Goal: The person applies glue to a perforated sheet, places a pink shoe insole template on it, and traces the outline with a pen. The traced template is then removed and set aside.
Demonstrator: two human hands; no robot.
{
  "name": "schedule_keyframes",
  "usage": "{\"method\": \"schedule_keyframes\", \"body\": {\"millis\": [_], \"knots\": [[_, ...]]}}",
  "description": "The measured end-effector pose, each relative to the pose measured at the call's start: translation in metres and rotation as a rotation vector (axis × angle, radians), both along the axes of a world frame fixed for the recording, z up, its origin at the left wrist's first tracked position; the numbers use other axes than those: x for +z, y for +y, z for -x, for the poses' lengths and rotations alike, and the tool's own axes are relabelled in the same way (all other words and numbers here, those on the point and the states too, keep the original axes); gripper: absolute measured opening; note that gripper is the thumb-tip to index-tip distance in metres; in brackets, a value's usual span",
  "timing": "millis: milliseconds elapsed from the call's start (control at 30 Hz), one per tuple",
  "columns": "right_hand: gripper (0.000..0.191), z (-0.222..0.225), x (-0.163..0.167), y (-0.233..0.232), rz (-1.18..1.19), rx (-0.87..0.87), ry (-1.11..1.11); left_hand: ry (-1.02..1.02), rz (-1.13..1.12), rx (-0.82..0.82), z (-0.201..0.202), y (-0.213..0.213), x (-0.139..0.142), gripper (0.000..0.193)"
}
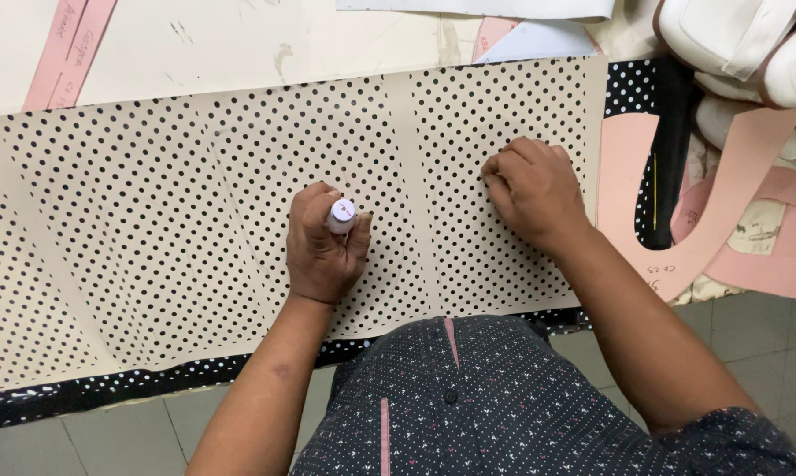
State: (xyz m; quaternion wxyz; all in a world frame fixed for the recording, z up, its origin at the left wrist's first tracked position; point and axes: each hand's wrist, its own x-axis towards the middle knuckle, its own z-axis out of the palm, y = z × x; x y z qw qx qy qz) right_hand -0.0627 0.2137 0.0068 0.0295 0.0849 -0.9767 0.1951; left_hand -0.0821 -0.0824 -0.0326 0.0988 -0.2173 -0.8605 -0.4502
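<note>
While the left hand [325, 251] stands on the cream sheet with black dots [195, 203], its fingers [310, 211] are curled tight round a small white marker [341, 214], held upright with its round cap end facing up. The right hand [532, 187] rests on the same sheet well to the right, fingers bent under into a loose fist that presses the sheet down and holds nothing that can be seen. The sheet covers most of the worktop [239, 44] from the left edge of view to near the right, with plain cream bands running across it between the dotted panels. Just right of the right hand lies a curved pink paper pattern [631, 176] on a black dotted strip [671, 115], close enough to crowd that side. Beyond it sit white shoe parts [733, 40] and more pink pieces [781, 256]. Pink strips [67, 48] lie at the far left corner. Along the near edge a black dotted border [107, 388] overhangs the tiled floor [116, 441]; the widest free stretch of sheet is to the left.
</note>
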Motion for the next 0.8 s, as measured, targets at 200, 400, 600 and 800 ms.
{"method": "schedule_keyframes", "body": {"millis": [200,400,600,800], "knots": [[0.009,0.000,0.000,-0.002,-0.124,0.041,0.001,-0.004,-0.009,0.000,0.000,-0.001,-0.001,0.047],[0.008,0.004,0.000,-0.005,-0.091,0.061,0.079,-0.006,-0.010,0.002,0.001,-0.002,0.000,0.047],[0.004,0.005,0.001,-0.005,-0.120,0.088,0.032,0.005,-0.008,0.007,0.000,-0.001,0.000,0.046],[0.008,0.001,0.011,0.010,0.114,-0.125,-0.161,-0.008,-0.001,0.005,-0.001,-0.003,-0.004,0.046]]}}
